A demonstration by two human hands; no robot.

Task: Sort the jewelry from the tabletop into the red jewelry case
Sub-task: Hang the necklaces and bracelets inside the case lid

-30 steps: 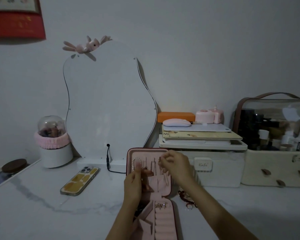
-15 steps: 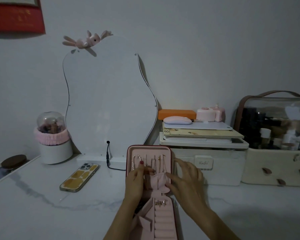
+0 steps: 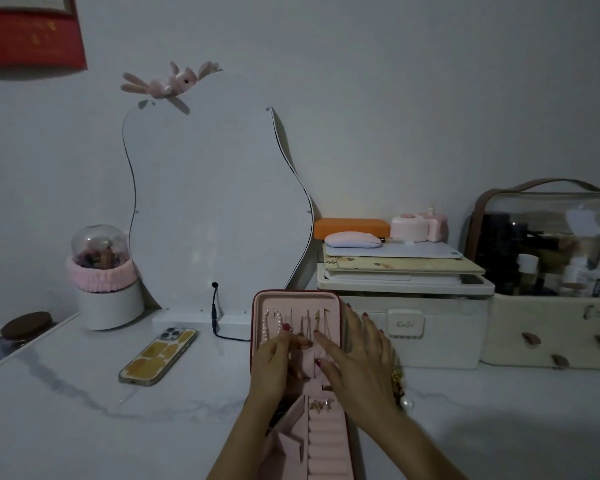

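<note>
While both rest on the jewelry case (image 3: 298, 299), left hand (image 3: 274, 362) and right hand (image 3: 357, 358) touch.

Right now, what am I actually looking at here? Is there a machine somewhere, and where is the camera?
There is no machine. A person wears one camera on the head, looking forward and down, so you see their own two arms reaching in from below.

On the marble tabletop stands an open jewelry case, red outside and pink inside, with necklaces hanging in its raised lid. The left hand and right hand both work at the small pink pouch in that lid; what the fingers hold is too small to tell. More jewelry waits on the table beside the right wrist.

Around it: a phone, a wavy mirror, and storage boxes.
</note>
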